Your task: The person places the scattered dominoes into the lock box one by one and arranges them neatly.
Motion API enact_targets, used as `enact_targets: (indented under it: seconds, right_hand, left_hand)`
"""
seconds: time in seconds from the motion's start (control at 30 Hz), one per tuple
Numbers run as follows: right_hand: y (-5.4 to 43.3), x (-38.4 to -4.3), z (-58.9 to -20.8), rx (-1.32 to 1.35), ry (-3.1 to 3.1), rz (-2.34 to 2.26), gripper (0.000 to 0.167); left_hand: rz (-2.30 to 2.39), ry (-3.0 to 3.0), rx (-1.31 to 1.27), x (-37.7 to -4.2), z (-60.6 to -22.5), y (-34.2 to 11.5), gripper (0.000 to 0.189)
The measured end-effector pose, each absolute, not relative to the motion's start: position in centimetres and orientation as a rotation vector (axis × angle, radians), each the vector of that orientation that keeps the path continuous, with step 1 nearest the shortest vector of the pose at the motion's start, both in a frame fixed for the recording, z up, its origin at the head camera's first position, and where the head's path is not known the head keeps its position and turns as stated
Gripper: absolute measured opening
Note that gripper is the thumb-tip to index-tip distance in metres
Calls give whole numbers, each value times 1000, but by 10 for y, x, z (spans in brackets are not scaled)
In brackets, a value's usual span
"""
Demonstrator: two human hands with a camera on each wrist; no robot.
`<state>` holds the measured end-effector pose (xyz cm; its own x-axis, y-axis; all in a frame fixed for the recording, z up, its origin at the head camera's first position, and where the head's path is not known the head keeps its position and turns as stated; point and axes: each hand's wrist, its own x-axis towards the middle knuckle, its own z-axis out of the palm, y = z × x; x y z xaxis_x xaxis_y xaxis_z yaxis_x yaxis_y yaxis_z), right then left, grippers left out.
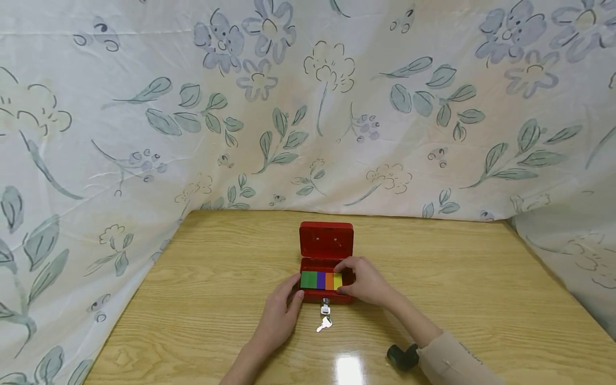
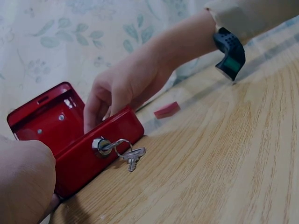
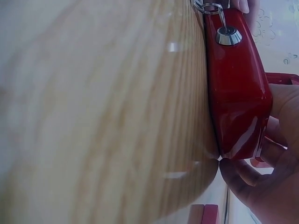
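A small red cash box (image 1: 326, 295) stands with its lid (image 1: 327, 240) raised. Inside it, green (image 1: 309, 279), purple (image 1: 321, 280), orange (image 1: 329, 280) and yellow (image 1: 338, 281) blocks lie side by side. My left hand (image 1: 279, 314) grips the box's left end, thumb near the front corner; its other fingertips are hidden. My right hand (image 1: 367, 280) reaches in over the right end, thumb and forefinger pinching the yellow block at its two ends. In the left wrist view its fingertips dip behind the box's front wall. A key (image 2: 132, 158) hangs on a ring from the front lock (image 2: 101, 146).
On the wooden table (image 1: 216, 256), a pinkish-red block (image 2: 167, 110) lies to the right of the box. A dark band with a device (image 2: 230, 53) sits on the right wrist. Flowered cloth (image 1: 269, 133) hangs behind the table and at its sides.
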<state>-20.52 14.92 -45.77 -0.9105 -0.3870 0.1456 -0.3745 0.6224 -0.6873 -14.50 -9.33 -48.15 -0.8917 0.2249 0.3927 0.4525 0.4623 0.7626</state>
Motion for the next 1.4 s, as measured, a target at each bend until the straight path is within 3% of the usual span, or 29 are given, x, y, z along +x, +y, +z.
enact_targets:
  seconds: [0.93, 1.4]
  right_hand:
    - [164, -197, -456, -755, 2741, -1298, 28]
    - [175, -180, -447, -609, 2739, -1413, 31]
  left_hand:
    - [-1395, -2474, -579, -146, -483, -94, 42]
    - [-1429, -2467, -597, -146, -482, -95, 43]
